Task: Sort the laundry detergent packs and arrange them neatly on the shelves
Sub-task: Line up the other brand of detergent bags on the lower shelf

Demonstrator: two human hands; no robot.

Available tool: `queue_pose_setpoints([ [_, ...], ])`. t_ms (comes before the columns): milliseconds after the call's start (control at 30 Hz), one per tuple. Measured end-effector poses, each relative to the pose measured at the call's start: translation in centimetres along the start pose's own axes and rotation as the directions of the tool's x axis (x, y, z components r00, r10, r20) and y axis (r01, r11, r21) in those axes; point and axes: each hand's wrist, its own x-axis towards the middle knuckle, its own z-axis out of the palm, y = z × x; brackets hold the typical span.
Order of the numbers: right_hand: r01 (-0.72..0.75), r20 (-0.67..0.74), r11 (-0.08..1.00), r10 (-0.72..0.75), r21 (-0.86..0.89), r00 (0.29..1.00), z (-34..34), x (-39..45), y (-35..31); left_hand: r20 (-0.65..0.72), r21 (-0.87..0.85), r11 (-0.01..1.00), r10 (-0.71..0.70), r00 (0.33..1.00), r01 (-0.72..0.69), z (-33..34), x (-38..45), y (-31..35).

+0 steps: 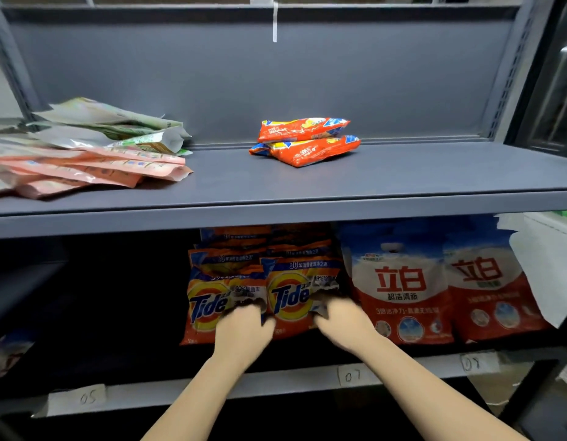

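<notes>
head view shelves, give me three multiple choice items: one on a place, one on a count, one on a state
1. Where do the two stacked orange packs lie?
A. on the upper shelf, near the back panel
B. on the lower shelf, left of the Tide packs
C. on the floor

2. How many red and white packs stand right of the Tide packs on the lower shelf?
A. none
B. two
C. five

3. What are the hands doing?
A. both hang idle below the shelf
B. each is at the front of a Tide pack
C. both lift a pink pouch

Answers:
1 A: the stacked orange packs rest on the upper shelf.
2 B: two red and white packs stand side by side there.
3 B: the left hand and right hand each reach a front Tide pack; the fingers are blurred.
</notes>
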Motion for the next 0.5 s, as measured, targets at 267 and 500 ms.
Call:
queue_pose_setpoints([
  [267, 0.298, -0.421, 0.949, -0.232, 0.098, 0.877, -7.9, -4.9, -2.4, -0.496, -0.104, 0.954, 0.197, 0.846, -0.283, -9.9, -2.1, 6.3],
  [500, 0.460, -0.622, 0.870, -0.265, 0.175, 0.737, -15.1, -5.3, -5.1, -0.697, -0.120, 0.924, 0.182, 0.694, -0.363, -17.5, -0.5, 10.8],
])
